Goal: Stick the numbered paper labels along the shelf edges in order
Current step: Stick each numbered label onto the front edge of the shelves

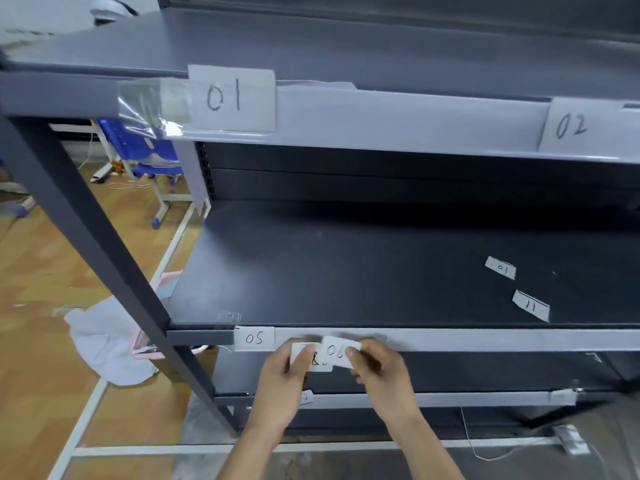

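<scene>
From the head camera, the right hand (pixel 377 375) pinches a white paper label marked 06 (pixel 337 351) between thumb and fingertips. It is held just in front of the pale grey front edge of the middle shelf (pixel 485 339), right of the stuck white label marked 05 (pixel 254 338). The left hand (pixel 280 379) grips a small stack of white paper slips (pixel 313 365), thumb curled over it, and the 06 overlaps that stack.

Likely faults: the 06 drags a second slip along, goes on tilted, or crowds the 05. A loose white slip marked 11 (pixel 531 305) lies on the dark grey shelf board (pixel 311 271) and could muddle the order.

The top shelf edge carries a large white label marked 01 (pixel 232 98). To the left are a wooden plank floor (pixel 34 271), a crumpled white cloth (pixel 104 341) and a blue plastic chair (pixel 149 150).
</scene>
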